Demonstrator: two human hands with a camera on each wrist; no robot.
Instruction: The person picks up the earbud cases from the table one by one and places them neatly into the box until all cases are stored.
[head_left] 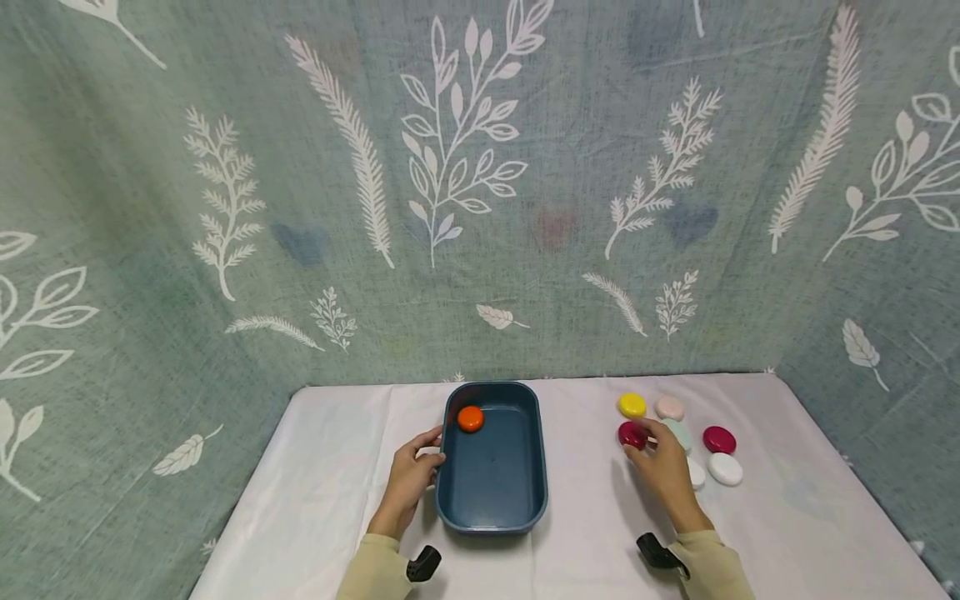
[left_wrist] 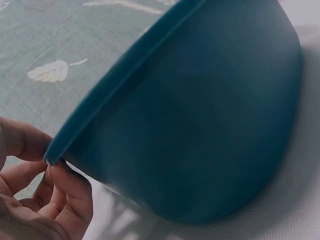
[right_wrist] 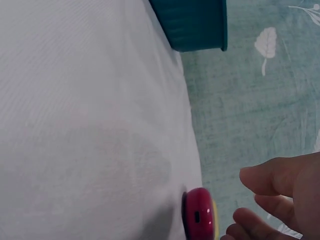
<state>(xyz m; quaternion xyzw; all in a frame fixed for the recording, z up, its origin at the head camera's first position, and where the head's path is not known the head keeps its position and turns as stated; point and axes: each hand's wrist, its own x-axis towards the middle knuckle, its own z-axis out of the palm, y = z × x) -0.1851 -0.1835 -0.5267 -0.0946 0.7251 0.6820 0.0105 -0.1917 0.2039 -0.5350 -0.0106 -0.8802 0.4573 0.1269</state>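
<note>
My left hand (head_left: 411, 479) pinches the left rim of a dark blue rectangular tub (head_left: 492, 529) between thumb and fingers. The left wrist view shows the grip at the rim of the tub (left_wrist: 190, 120) up close. Inside the tub, near its far left corner, lies a glossy orange disc (head_left: 470, 419). On the right, my right hand (head_left: 663, 467) hovers at a crimson disc (head_left: 631, 434), thumb and fingers apart. The right wrist view shows the crimson disc (right_wrist: 199, 215) with a small dark slot in its side, just beside the fingertips.
Around my right hand lie a yellow disc (head_left: 632, 405), a pale pink disc (head_left: 669, 407), a mint disc (head_left: 678, 433), a second crimson disc (head_left: 719, 439) and white discs, one white disc (head_left: 725, 469) at the right. A patterned green cloth (head_left: 525, 325) hangs behind the white-covered table (head_left: 315, 492).
</note>
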